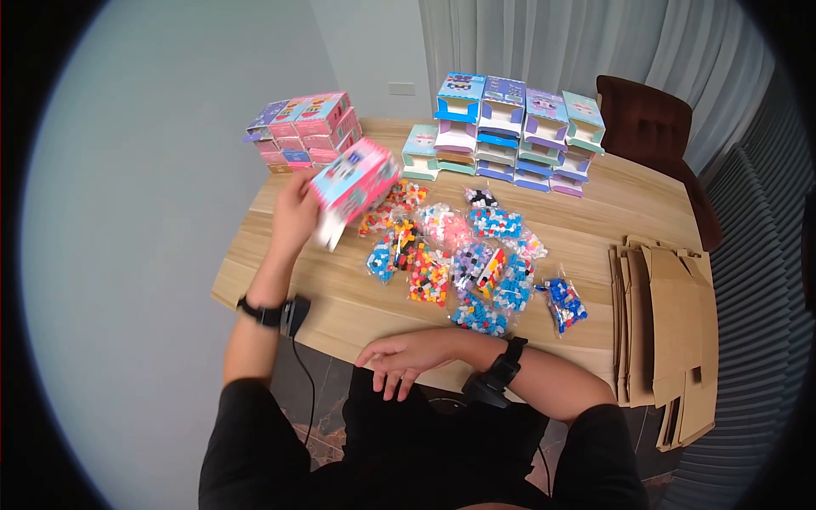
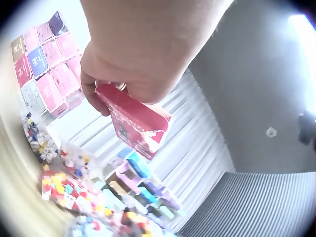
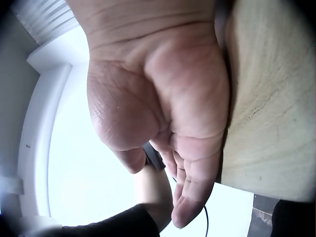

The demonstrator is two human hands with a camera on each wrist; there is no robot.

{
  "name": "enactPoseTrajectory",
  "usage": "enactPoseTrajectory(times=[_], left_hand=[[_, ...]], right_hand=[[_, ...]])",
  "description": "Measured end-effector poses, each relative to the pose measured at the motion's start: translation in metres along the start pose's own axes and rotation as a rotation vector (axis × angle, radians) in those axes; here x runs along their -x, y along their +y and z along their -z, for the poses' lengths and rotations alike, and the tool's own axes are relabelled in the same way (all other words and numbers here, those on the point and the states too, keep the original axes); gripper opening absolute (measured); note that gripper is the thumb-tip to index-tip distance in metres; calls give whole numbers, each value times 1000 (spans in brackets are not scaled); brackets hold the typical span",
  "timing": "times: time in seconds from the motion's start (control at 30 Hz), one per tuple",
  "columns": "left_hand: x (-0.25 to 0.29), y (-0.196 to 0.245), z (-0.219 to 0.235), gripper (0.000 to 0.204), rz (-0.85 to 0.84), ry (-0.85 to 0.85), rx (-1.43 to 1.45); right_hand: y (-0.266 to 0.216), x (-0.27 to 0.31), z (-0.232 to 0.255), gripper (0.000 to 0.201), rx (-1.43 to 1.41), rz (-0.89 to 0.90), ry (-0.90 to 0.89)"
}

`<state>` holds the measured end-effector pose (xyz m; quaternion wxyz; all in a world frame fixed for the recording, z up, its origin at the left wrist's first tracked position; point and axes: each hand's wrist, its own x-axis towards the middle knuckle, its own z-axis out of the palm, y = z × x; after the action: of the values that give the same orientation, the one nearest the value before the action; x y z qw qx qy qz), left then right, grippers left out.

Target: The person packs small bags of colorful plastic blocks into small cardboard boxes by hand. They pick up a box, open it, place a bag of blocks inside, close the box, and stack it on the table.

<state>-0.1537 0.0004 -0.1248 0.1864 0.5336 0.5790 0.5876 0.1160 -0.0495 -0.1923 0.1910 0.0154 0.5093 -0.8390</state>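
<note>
A: Set a clock on the table, with the heap of bagged pieces (image 1: 446, 255) at its centre and twelve pointing away from the person. Where's the box in hand?

B: The pink-and-blue box (image 1: 355, 178) is at ten o'clock, tilted and held above the tabletop (image 1: 331, 310). A white flap (image 1: 330, 233) hangs from its lower end. It's slightly blurred.

A: And the left hand (image 1: 296, 208)?

B: Just outside the box, between nine and ten, gripping it by one edge. The left wrist view shows the fingers curled round that edge.

A: What about the right hand (image 1: 408, 350)?

B: It's at seven, by the table's near edge, holding nothing. Its fingers are relaxed and a little bent, with the palm showing in the right wrist view.

A: What's beyond the held box?

B: Also towards ten, farther out, a stack of mostly pink boxes (image 1: 308, 136). Around one o'clock, boxes with open ends (image 1: 510, 136) stand piled in blue, purple, white and green.

A: Anything to the right?

B: One bag of mostly blue pieces (image 1: 565, 303) lies at four, apart from the heap. Farther out that way are flattened brown cardboard pieces (image 1: 671, 327), and a brown chair (image 1: 650, 127) is at two.

A: And in the heap?

B: Clear bags with blue, pink, purple, and red-and-yellow pieces, lying close together.
</note>
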Motion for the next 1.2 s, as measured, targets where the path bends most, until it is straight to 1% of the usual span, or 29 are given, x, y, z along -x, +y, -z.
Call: enactPoseTrajectory(times=[0.03, 0.1, 0.17, 0.23, 0.27, 0.33, 0.37, 0.47, 0.5, 0.6, 0.63, 0.7, 0.77, 0.83, 0.93, 0.97, 1.03, 1.13, 1.2], left_hand=[[26, 11, 13, 24, 35, 16, 62], [80, 30, 36, 23, 80, -52, 44], [127, 41, 53, 21, 89, -83, 16], [161, 57, 57, 19, 161, -125, -16], [171, 64, 57, 19, 199, -147, -33], [182, 76, 52, 16, 119, -195, -239], [184, 90, 46, 18, 133, -215, -293], [183, 98, 34, 19, 147, -238, -345], [180, 101, 30, 21, 127, -249, -310], [159, 128, 23, 23, -21, -436, -332], [150, 125, 21, 26, -137, -473, -238], [127, 116, 15, 27, 37, -517, 136], [88, 94, -7, 29, 129, -457, 429], [56, 86, -35, 30, 42, -496, 162], [29, 99, -66, 34, -110, -859, -433], [24, 95, -76, 36, -227, -916, -502], [20, 84, -95, 40, -466, -1032, -635], [18, 81, -115, 47, -357, -1182, -833], [20, 73, -123, 49, -389, -1178, -855]], right_hand=[[-1, 0, -1, 46, -24, -6, 10], [2, -1, 0, 47, -83, 4, 40], [7, -3, 6, 51, -154, 17, 47], [17, -6, 13, 56, -243, 29, 33], [16, -5, 11, 59, -276, 70, 45], [9, -1, 6, 66, -336, 148, 73], [2, 1, -1, 72, -339, 189, 106], [-9, 10, -14, 64, -386, 255, 173], [-14, 16, -23, 55, -317, 274, 314], [-18, 31, -20, 51, -229, 324, 493], [-18, 39, -16, 49, -297, 397, 502], [-28, 69, -14, 48, -318, 556, 576], [-33, 100, -5, 48, -296, 736, 716], [-29, 129, 16, 48, -395, 913, 699], [-21, 154, 33, 47, -452, 1115, 700], [-19, 159, 37, 46, -467, 1134, 748], [-13, 165, 43, 46, -483, 1141, 762], [-6, 170, 53, 45, -479, 1138, 789], [-3, 166, 54, 45, -492, 1123, 802]])
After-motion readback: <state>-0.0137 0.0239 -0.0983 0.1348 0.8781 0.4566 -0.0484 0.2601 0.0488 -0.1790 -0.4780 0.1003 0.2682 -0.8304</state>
